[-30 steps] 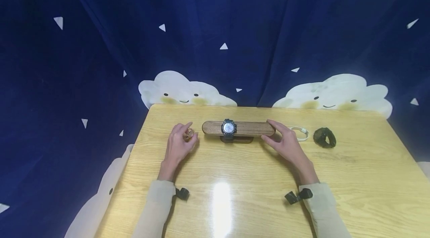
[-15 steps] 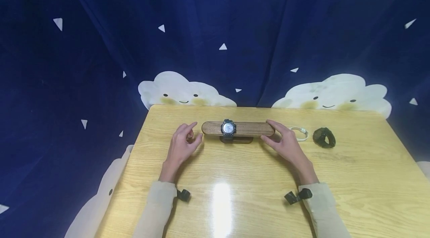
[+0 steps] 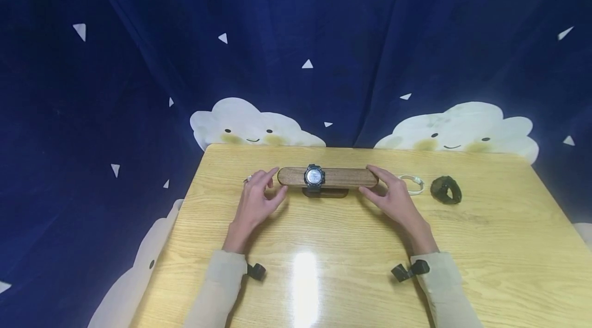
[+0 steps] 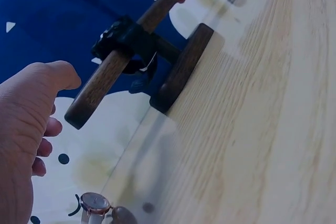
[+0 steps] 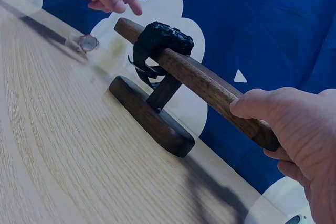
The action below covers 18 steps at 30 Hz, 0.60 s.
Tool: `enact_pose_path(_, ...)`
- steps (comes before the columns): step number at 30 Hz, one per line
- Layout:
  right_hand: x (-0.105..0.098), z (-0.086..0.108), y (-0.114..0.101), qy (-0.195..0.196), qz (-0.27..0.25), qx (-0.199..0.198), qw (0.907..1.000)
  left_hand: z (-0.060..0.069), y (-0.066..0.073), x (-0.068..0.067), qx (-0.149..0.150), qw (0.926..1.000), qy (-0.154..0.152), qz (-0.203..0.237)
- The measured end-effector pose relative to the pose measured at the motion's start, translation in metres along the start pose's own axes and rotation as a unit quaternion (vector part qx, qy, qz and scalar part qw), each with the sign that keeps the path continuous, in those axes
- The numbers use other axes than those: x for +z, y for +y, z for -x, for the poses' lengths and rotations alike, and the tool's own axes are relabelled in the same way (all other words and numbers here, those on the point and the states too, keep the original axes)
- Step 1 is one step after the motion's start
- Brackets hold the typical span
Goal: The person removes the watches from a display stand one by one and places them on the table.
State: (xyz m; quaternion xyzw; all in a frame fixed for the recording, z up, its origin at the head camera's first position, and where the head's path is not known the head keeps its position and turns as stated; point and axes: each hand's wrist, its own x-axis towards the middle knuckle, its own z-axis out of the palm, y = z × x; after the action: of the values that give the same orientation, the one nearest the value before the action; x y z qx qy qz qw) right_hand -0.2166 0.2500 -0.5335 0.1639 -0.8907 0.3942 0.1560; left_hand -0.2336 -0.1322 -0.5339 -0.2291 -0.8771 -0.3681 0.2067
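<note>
A dark wooden watch stand (image 3: 347, 177) has a long rounded bar on a post above a wooden base (image 5: 144, 114). A black digital watch (image 3: 314, 176) is fastened round the bar, left of its middle. My right hand (image 3: 393, 194) grips the bar's right end, thumb at the near side. At the left end, my left hand (image 3: 256, 199) has its thumb and index finger spread either side of the tip; the right wrist view shows a gap between fingers and wood. A round-faced watch with a pale strap (image 4: 95, 202) lies beyond the left hand, mostly hidden in the head view.
On the wooden table (image 3: 351, 261), right of my right hand, lie a white-banded watch (image 3: 413, 184) and a black watch (image 3: 446, 189). A navy curtain (image 3: 296, 50) with white triangles and cloud faces hangs behind the table's far edge.
The left hand has moved right, from over the small watch to the bar's left end, uncovering part of that watch. My right hand keeps its hold on the stand.
</note>
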Motion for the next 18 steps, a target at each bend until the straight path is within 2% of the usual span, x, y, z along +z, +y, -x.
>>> enact_pose_path(7, 0.000, 0.000, -0.001, 0.000, -0.004, 0.000, 1.0000, 0.000, 0.007, 0.003, 0.005, 0.9999, -0.007, -0.010)
enact_pose_path(18, 0.000, 0.000, -0.001, -0.002, 0.004, 0.004, 1.0000, -0.001, 0.012, 0.009, 0.047, 0.9984, 0.010, -0.030)
